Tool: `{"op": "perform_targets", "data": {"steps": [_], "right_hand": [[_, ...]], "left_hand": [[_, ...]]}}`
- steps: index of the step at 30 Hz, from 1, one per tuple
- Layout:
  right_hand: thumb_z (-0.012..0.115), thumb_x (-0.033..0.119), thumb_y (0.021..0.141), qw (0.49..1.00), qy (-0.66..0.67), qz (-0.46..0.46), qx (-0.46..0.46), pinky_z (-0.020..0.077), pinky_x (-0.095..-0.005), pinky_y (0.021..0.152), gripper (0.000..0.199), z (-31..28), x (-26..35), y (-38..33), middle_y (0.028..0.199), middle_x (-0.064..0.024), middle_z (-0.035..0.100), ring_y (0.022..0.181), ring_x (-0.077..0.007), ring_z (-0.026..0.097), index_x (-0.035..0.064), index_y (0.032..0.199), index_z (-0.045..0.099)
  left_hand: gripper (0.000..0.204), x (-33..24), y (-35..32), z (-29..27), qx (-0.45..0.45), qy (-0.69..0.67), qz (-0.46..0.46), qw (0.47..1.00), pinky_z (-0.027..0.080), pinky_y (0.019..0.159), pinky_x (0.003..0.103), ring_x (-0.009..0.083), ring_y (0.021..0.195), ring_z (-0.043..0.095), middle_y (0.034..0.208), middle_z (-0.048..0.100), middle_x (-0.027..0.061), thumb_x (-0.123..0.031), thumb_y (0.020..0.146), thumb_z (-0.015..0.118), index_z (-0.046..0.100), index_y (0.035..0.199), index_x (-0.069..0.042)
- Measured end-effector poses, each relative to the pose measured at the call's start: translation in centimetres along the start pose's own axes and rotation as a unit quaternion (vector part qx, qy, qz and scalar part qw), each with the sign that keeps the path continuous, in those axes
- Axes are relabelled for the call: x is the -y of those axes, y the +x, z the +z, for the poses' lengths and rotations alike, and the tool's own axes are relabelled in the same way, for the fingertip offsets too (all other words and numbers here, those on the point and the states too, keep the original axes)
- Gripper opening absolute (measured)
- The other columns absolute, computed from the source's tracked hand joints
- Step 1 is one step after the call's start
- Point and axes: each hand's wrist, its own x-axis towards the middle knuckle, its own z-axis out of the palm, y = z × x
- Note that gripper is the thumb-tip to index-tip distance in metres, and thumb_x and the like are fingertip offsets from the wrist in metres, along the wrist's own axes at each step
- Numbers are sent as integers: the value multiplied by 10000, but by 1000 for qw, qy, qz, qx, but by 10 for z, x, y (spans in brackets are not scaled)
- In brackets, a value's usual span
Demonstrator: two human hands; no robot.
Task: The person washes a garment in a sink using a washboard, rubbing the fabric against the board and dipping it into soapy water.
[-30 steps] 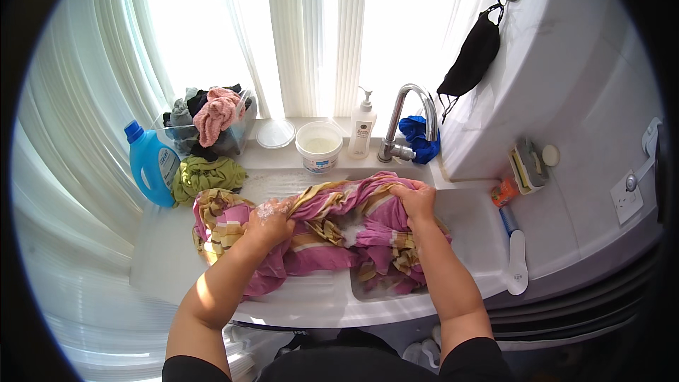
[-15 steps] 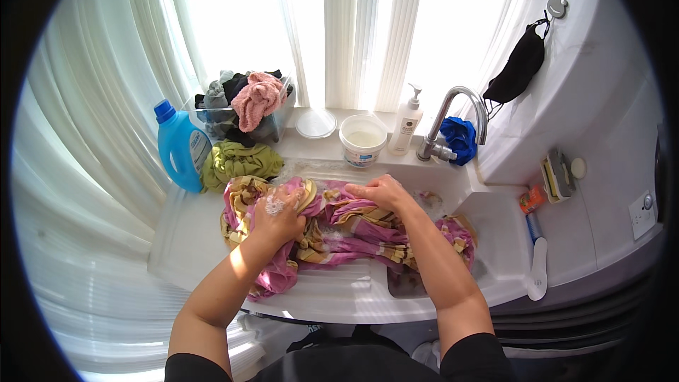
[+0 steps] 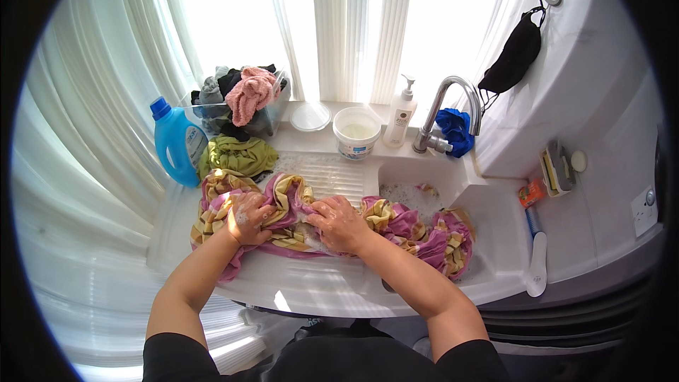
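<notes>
A wet pink and yellow patterned cloth lies across the ribbed washboard of a white sink unit and trails into the basin on the right. My left hand, soapy, grips a bunched fold of the cloth near its left end. My right hand clutches the cloth close beside it, at the middle of the board. Both hands press down on the fabric, only a few centimetres apart.
A blue detergent bottle, a green garment and a tub of clothes stand at the back left. A white bucket, pump bottle, tap with a blue cloth line the back. A white brush lies right.
My right hand has slid left along the cloth, from its right end to the middle, close to my left hand. The cloth has bunched up and its right end now hangs in the basin.
</notes>
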Motion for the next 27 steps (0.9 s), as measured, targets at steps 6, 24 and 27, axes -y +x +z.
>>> {"op": "perform_targets", "data": {"steps": [6, 24, 27], "right_hand": [[710, 426, 787, 964, 195, 178, -44, 404, -477, 1043, 679, -16, -4, 25, 1252, -150, 598, 1209, -365, 523, 68, 1341, 549], [596, 337, 770, 977, 52, 205, -2, 489, -489, 803, 362, -7, -39, 9, 954, -183, 689, 881, -370, 650, 62, 1001, 644], [500, 461, 843, 907, 144, 390, 73, 494, -462, 904, 503, 0, -105, 41, 1081, -223, 679, 1034, -417, 620, 111, 1159, 676]], "left_hand": [[756, 45, 76, 60, -14, -150, -270, 951, 243, 1149, 528, 461, 1409, 280, 1513, 333, 280, -644, 883, 524, 429, 1460, -165], [287, -61, 74, 78, -24, -24, -265, 964, 494, 815, 418, 334, 685, 667, 612, 636, 114, -344, 860, 669, 609, 730, -95], [644, -24, 119, 102, -119, 96, -361, 920, 457, 940, 517, 308, 1055, 644, 993, 691, 222, -591, 790, 666, 649, 1208, -102]]}}
